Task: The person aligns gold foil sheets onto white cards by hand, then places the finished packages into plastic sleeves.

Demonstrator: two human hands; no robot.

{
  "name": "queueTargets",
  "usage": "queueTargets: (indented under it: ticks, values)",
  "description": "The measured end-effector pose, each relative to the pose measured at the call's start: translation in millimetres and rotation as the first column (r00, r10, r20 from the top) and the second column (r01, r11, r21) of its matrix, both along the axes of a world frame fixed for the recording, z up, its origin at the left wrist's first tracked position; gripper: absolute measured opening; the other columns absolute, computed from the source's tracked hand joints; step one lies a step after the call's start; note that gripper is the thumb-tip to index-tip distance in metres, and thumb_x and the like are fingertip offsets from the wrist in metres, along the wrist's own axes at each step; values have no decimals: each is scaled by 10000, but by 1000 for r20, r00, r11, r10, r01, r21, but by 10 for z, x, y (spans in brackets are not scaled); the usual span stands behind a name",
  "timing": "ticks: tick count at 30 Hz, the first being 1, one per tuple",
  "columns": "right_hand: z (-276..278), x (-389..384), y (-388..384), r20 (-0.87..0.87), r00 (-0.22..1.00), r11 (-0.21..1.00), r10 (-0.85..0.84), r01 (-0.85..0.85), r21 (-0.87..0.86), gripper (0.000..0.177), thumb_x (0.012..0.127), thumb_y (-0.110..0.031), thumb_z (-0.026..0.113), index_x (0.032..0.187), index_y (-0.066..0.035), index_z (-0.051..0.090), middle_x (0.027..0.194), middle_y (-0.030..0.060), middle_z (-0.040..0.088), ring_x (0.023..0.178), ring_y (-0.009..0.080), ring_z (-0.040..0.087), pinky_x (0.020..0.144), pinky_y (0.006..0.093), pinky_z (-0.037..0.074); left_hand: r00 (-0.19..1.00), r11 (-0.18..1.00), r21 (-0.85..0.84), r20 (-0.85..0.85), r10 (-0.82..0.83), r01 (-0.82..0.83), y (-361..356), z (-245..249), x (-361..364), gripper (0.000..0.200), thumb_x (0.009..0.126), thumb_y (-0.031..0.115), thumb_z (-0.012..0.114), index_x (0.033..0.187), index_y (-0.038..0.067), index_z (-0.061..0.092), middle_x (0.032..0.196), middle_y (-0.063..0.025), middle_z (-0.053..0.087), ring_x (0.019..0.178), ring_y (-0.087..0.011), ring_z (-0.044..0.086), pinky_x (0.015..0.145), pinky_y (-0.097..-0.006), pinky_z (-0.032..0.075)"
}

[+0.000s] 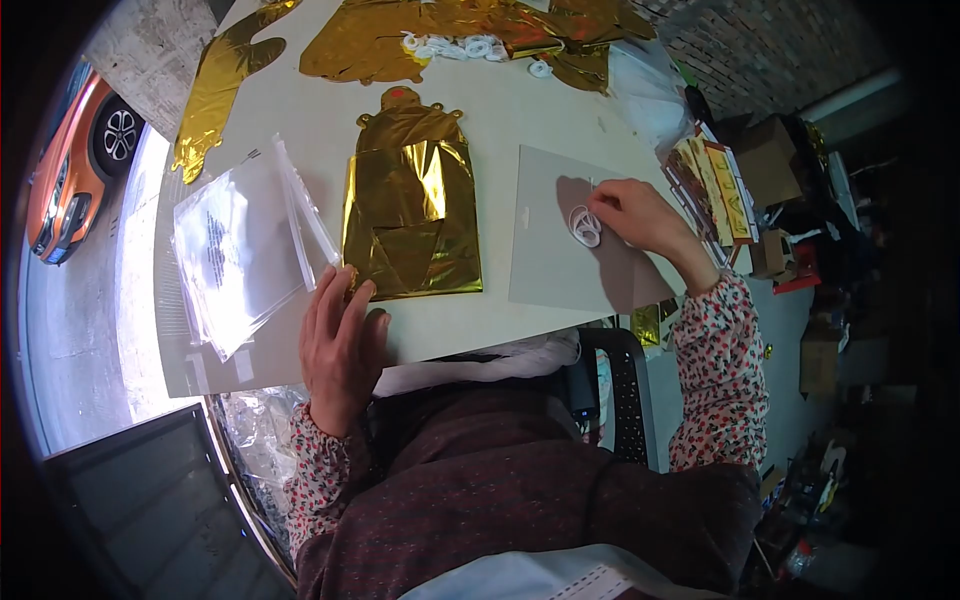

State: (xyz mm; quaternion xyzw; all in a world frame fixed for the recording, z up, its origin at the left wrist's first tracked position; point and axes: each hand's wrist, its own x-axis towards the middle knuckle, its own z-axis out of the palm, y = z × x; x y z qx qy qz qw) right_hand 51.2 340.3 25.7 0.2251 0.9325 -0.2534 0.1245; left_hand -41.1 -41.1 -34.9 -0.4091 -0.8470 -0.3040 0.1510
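Note:
A folded gold foil balloon [410,215] lies flat on the table, its small knobbed end pointing away from me. My left hand [342,345] rests by the balloon's lower left corner, fingers apart and fingertips at the foil edge; nothing is gripped in it. Over on the right, a grey card [545,270] carries a small coil of white ribbon [584,228]. My right hand [645,215] is above that card with thumb and forefinger pinched together on the ribbon's upper end. Its other fingers are curled and partly hidden.
Clear plastic bags [235,260] lie at the left of the table [490,330]. More gold foil [360,40] and a pile of white ribbon coils [455,47] are along the far side. Printed cards [715,190] are stacked at the right edge. An orange car [75,165] stands outside.

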Motion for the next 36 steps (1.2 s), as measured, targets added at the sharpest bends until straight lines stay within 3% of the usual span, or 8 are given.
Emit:
queueTargets:
  ticks: [6,9,11,16,20,23,29,36]
  values:
    - [-152,229,-171,-354,931,994,92,-64,92,303,805,-208,752,999,9,670,863,133,676,855,291,664,774,371,517,1000,1000,4,-23,-6,6,-6,-22,16,359,814,76,712,1161,35,631,1259,-180,595,1240,-391,545,1007,-465,473]
    - [-206,117,-165,-151,985,992,89,-100,-72,288,792,-172,776,993,1,665,835,98,673,792,237,656,750,322,524,999,1000,2,-34,7,-7,-4,-32,16,372,808,74,716,1169,43,629,1264,-179,597,1243,-387,544,1008,-464,473]
    - [-191,122,-60,-251,968,939,22,-106,-327,249,807,-157,773,979,-14,664,813,63,667,746,173,646,678,276,513,999,1000,8,-34,13,-13,-11,-39,19,345,831,79,708,1166,40,636,1256,-188,602,1237,-396,550,1003,-463,477]
    - [190,183,78,-161,971,523,-176,-46,-851,140,856,-128,739,940,-48,659,784,0,650,651,47,574,494,187,407,999,1000,8,-37,20,-19,-14,-45,23,337,838,83,709,1165,39,641,1256,-193,606,1234,-396,556,1000,-462,480]
    - [-81,57,99,11,993,823,-115,101,-559,190,846,-137,748,968,-15,670,811,38,667,672,71,582,540,212,442,999,1000,7,-38,17,-17,-9,-52,33,340,835,82,711,1165,41,642,1258,-191,605,1236,-389,556,1000,-462,479]
    - [-139,117,5,-243,964,947,-111,28,-319,194,846,-122,734,998,-13,686,804,41,668,724,102,605,636,251,487,999,1000,11,-41,25,-24,-13,-53,32,343,833,80,711,1167,42,642,1258,-190,606,1237,-387,556,1001,-461,478]
    - [-317,335,-94,-589,807,994,-32,-36,-102,161,894,-49,665,1051,-15,682,896,28,651,768,105,592,689,251,480,999,1000,8,-40,13,-13,-1,-54,26,350,832,80,712,1173,45,641,1260,-187,606,1236,-386,556,1001,-459,477]
    - [-409,206,-190,-553,833,987,-18,-73,-143,125,891,-55,663,1007,-9,673,957,103,635,839,214,628,757,318,506,999,1000,11,-41,13,-13,-15,-55,32,347,829,77,712,1167,40,640,1259,-184,606,1233,-380,557,1005,-455,471]
